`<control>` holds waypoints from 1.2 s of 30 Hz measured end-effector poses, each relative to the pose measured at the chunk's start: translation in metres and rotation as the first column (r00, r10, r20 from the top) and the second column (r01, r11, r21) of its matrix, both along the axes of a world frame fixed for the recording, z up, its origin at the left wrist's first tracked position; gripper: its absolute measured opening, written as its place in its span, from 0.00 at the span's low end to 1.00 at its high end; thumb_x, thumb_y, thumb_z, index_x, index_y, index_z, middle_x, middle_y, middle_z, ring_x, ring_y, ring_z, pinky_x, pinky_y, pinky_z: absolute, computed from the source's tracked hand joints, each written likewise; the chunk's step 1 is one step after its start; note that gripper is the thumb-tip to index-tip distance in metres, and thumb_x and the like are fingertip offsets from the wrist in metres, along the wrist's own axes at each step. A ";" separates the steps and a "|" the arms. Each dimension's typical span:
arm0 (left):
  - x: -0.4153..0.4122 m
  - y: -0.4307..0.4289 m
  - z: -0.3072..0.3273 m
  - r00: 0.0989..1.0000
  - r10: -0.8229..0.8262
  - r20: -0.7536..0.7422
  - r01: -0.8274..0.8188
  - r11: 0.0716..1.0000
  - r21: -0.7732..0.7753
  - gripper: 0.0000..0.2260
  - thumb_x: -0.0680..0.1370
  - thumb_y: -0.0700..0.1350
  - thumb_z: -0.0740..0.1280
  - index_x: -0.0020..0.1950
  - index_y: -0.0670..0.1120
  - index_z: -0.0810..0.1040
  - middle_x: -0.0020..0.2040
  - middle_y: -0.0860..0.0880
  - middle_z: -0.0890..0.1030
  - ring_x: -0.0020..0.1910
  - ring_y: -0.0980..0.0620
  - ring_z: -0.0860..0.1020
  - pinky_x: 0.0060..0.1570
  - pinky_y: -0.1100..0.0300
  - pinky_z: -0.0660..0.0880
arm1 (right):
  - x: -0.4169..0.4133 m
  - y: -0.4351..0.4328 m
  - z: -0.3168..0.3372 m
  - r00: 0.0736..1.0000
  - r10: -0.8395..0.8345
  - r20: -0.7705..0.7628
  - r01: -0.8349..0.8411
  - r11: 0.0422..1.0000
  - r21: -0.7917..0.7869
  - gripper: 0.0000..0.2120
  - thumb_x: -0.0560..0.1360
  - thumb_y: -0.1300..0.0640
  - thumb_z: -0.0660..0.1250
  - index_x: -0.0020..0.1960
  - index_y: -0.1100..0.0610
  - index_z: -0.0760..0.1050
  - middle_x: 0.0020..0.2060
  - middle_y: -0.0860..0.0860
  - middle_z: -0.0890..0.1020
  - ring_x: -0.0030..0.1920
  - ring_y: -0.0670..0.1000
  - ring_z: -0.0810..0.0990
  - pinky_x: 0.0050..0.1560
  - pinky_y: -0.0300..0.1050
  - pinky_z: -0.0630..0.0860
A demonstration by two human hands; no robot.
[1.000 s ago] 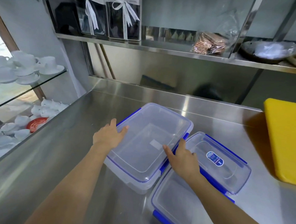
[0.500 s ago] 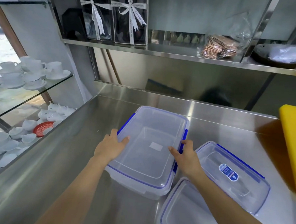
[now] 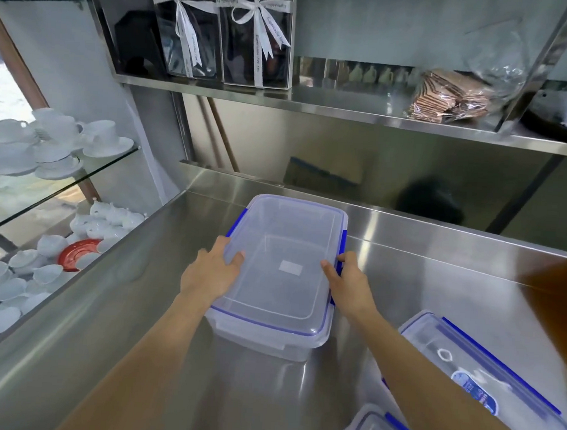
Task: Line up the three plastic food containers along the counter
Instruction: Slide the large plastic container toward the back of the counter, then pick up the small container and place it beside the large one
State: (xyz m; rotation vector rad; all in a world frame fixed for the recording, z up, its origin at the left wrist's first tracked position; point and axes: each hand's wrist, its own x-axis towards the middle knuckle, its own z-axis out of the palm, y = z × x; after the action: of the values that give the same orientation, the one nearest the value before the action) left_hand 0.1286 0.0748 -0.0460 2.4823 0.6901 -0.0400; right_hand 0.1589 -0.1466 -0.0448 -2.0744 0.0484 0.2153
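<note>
Gripping the large container [image 3: 282, 274] from both sides, the left hand [image 3: 211, 273] and right hand [image 3: 350, 287] are clasping its lid edges; two smaller containers [image 3: 484, 373] are lying to its right.

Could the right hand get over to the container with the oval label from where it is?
Probably yes. The right hand is busy on the big container, but the labelled container lies close beside that forearm, with only bare counter between them.
</note>
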 end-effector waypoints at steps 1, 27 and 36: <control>0.000 0.002 0.000 1.000 0.004 0.007 -0.004 1.000 0.003 0.20 0.77 0.60 0.54 0.68 0.56 0.62 0.54 0.42 0.72 0.45 0.42 0.72 0.47 0.53 0.68 | 0.001 0.002 0.001 1.000 0.002 -0.003 -0.002 1.000 -0.001 0.14 0.78 0.50 0.59 0.56 0.58 0.65 0.51 0.55 0.78 0.48 0.58 0.80 0.47 0.56 0.80; -0.021 -0.031 0.038 0.946 0.057 0.320 -0.136 0.964 0.230 0.24 0.76 0.51 0.64 0.69 0.42 0.66 0.66 0.37 0.70 0.66 0.37 0.65 0.65 0.46 0.61 | 0.004 -0.060 0.017 0.995 0.100 0.018 -0.091 0.955 -0.282 0.25 0.75 0.45 0.63 0.68 0.55 0.65 0.65 0.56 0.74 0.60 0.56 0.75 0.57 0.49 0.74; -0.060 -0.169 0.033 0.787 -0.498 0.365 0.464 0.867 0.183 0.21 0.77 0.54 0.62 0.67 0.46 0.70 0.68 0.46 0.70 0.67 0.47 0.69 0.65 0.52 0.68 | -0.040 -0.152 0.024 0.992 0.116 0.040 -0.088 0.900 -0.427 0.27 0.74 0.45 0.65 0.69 0.53 0.64 0.67 0.55 0.71 0.62 0.56 0.74 0.63 0.55 0.73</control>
State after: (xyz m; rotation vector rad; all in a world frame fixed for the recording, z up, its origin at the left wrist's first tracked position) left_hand 0.0684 -0.0946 -0.0135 2.5654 -0.1321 0.3091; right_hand 0.1193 -0.2988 -0.0211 -2.5232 -0.0595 0.2156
